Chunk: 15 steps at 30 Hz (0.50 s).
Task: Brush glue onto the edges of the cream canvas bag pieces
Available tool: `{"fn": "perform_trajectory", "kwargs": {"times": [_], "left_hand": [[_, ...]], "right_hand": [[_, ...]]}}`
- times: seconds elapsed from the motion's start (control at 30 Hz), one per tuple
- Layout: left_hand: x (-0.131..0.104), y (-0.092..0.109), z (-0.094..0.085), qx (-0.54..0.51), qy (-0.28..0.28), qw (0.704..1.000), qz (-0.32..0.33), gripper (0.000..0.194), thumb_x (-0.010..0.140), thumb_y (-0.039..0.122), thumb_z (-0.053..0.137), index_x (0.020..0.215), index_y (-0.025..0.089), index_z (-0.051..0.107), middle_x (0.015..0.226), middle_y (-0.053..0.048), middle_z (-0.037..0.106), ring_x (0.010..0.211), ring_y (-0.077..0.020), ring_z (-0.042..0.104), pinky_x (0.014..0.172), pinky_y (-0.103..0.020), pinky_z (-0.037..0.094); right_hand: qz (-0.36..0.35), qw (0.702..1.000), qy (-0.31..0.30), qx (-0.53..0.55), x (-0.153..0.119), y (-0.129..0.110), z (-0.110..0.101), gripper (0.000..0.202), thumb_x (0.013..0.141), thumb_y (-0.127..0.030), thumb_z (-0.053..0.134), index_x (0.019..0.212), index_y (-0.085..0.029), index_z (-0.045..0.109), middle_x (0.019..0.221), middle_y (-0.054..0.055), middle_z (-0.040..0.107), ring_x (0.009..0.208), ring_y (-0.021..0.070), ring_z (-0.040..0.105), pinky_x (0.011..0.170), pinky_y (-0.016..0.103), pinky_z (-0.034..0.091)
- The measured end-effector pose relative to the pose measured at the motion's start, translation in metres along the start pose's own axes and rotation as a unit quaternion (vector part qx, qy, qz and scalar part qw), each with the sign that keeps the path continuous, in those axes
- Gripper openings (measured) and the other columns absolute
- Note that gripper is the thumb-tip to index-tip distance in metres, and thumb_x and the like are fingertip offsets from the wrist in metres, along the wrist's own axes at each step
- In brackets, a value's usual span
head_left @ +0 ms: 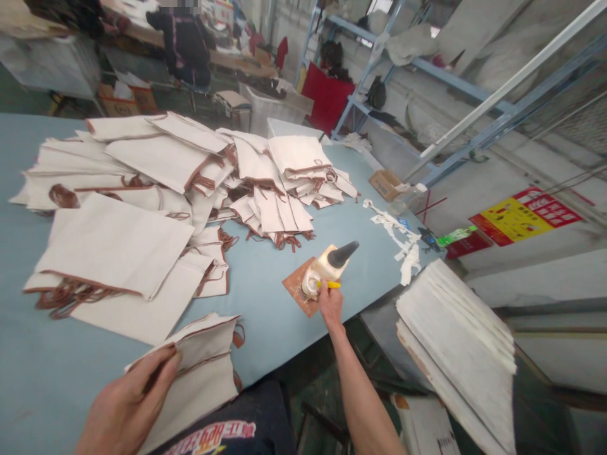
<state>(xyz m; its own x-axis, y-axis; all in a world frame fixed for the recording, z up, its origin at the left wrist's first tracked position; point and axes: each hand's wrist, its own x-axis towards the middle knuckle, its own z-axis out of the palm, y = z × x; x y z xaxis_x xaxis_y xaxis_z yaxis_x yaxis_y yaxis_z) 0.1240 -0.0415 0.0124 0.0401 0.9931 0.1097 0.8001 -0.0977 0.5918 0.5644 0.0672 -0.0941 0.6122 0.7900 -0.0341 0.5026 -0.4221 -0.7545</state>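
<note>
My left hand (pixel 137 395) pinches the edge of a cream canvas piece (pixel 202 366) with brown trim, at the table's near edge. The piece has a fold across it, and small brown cord loops show at its right side. Farther right, my right hand (pixel 331 304) is closed on a small yellow-handled tool (pixel 333 285), its working end hidden. Touching or just in front of it is a cream bottle (pixel 326 264) with a dark tapered nozzle, tilted to the right. The bottle rests on a stained brown square board (pixel 300 276).
Piles of canvas bags (pixel 116 246) with brown trim and cords cover the table's left and far side. White scraps (pixel 397 230) and a cardboard box (pixel 385 184) lie toward the right edge. A canvas stack (pixel 459 341) stands beside the table. Behind, a person (pixel 186 47) sits.
</note>
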Motion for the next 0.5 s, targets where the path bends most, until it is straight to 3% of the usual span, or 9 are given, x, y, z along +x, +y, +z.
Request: {"fn": "perform_trajectory", "kwargs": {"times": [0.07,0.2,0.5], "left_hand": [[0.002,-0.001,0.000,-0.032,-0.035,0.998,-0.033,0.051,0.100,0.067,0.047,0.084,0.025,0.072,0.088,-0.001,0.080,0.081,-0.0228,0.078,0.074,-0.027,0.060],[0.004,-0.007,0.001,-0.072,-0.062,0.994,-0.046,0.059,0.102,0.068,0.043,0.062,0.025,0.049,0.061,0.004,0.053,0.059,-0.0172,0.060,0.060,-0.026,0.049],[0.005,0.010,-0.012,-0.098,-0.055,0.994,-0.020,0.066,0.103,0.076,0.037,0.064,0.026,0.054,0.062,0.004,0.058,0.064,-0.0191,0.059,0.065,-0.028,0.050]], "right_hand": [[0.008,0.999,0.025,0.021,-0.004,0.003,-0.003,0.035,0.104,-0.050,0.065,0.109,-0.016,0.071,0.103,0.004,0.075,0.088,0.0184,0.073,0.083,0.038,0.062],[0.021,0.997,0.060,0.052,-0.017,0.009,-0.012,0.036,0.105,-0.050,0.063,0.107,-0.015,0.071,0.093,0.002,0.073,0.076,0.0153,0.071,0.075,0.034,0.062],[0.040,0.992,0.112,0.037,-0.027,0.008,-0.028,0.037,0.106,-0.052,0.060,0.104,-0.016,0.071,0.086,0.000,0.072,0.070,0.0137,0.068,0.072,0.033,0.061]]}}
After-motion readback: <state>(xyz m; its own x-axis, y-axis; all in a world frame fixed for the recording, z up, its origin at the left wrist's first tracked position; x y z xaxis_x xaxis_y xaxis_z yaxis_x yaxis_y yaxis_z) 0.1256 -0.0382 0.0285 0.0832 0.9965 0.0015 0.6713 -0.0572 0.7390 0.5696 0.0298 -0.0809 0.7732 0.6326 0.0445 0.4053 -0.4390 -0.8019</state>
